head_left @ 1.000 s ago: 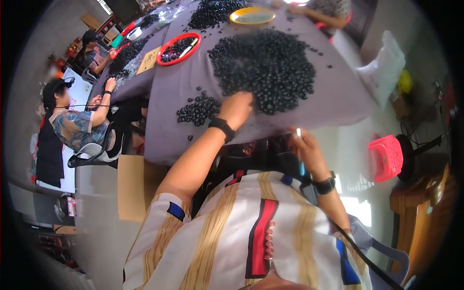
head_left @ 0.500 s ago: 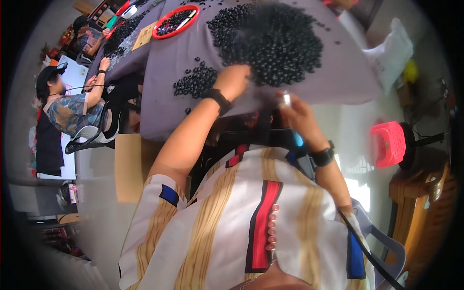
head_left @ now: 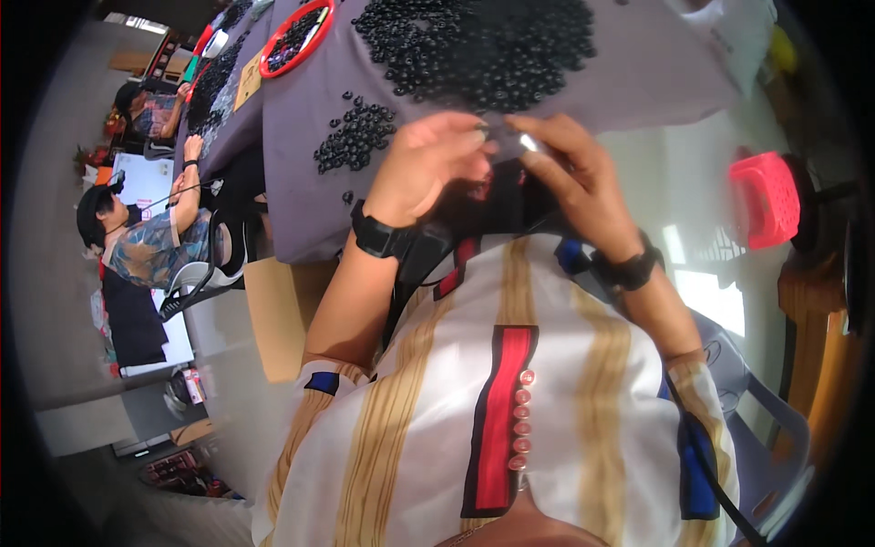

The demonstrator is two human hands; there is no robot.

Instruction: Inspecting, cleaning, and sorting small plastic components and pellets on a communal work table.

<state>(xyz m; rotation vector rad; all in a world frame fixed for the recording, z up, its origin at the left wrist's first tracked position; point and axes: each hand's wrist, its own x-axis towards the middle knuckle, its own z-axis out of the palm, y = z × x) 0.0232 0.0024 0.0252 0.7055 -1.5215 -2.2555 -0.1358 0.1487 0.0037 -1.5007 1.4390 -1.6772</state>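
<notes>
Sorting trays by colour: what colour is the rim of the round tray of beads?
Red, seen in the head view: the round tray sits far left on the table.

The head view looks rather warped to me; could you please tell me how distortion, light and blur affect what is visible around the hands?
Head view: fisheye bends the grey table edge, with black corners at the rim; bright daylight washes out the floor by the pink stool; the left hand and right hand are fairly sharp, but the small shiny object between them glares, unidentifiable.
</notes>
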